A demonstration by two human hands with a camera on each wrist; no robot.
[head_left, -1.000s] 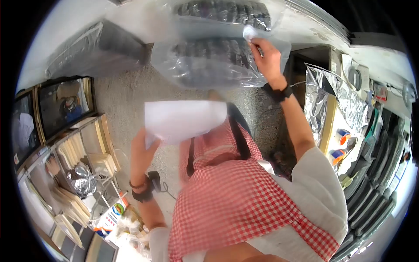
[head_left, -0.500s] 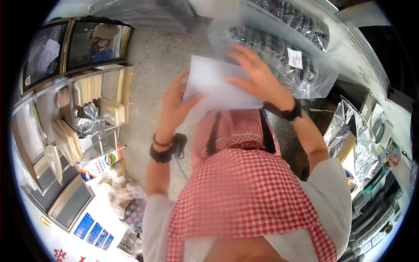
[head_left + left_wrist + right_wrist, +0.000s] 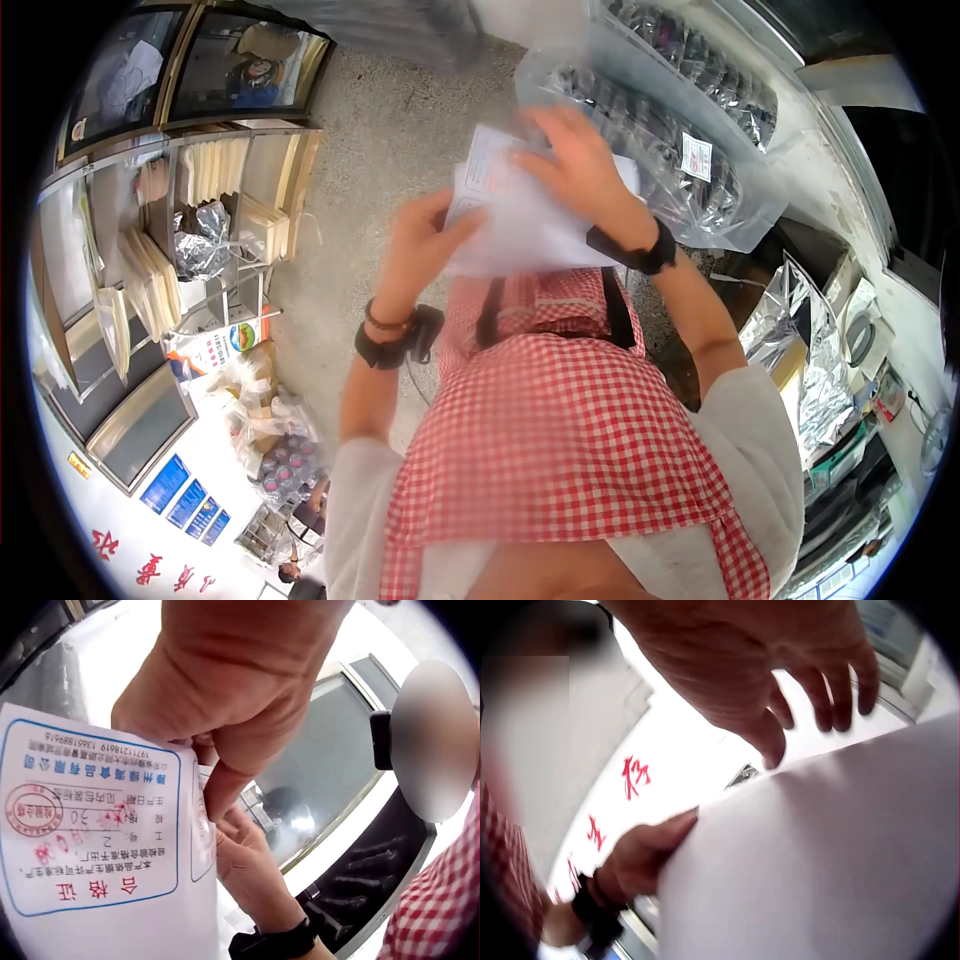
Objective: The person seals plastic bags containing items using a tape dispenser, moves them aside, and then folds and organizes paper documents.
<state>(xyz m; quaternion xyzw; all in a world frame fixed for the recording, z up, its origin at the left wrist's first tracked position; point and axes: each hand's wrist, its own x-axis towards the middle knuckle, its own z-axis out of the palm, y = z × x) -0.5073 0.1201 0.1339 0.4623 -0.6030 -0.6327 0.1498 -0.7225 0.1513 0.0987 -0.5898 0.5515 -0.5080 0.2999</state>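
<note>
White sheets (image 3: 530,235) are held above the apron. My left hand (image 3: 425,245) pinches their left edge between thumb and fingers. In the left wrist view, the front sheet (image 3: 90,825) carries a blue-bordered printed label with a round red stamp, beside the left hand (image 3: 232,667). Over the sheets' upper part is my right hand (image 3: 590,180), its fingertips blurred. The right wrist view shows the right hand (image 3: 757,660) with fingers spread and thumb at the paper's edge. A small printed label (image 3: 697,157) lies on a clear plastic bag (image 3: 740,225) of dark packs.
Grey plastic-covered goods (image 3: 400,35) are at the top. A rack (image 3: 290,200) with boards and foil stands at the left, with bags (image 3: 265,400) below it. Foil sheeting (image 3: 825,370) lies at the right. A person (image 3: 290,570) shows at the lower left.
The right hand has come back from the plastic bag, where a label now lies, to the sheets. Since half a second ago the sheets have spread slightly apart, and print shows on them.
</note>
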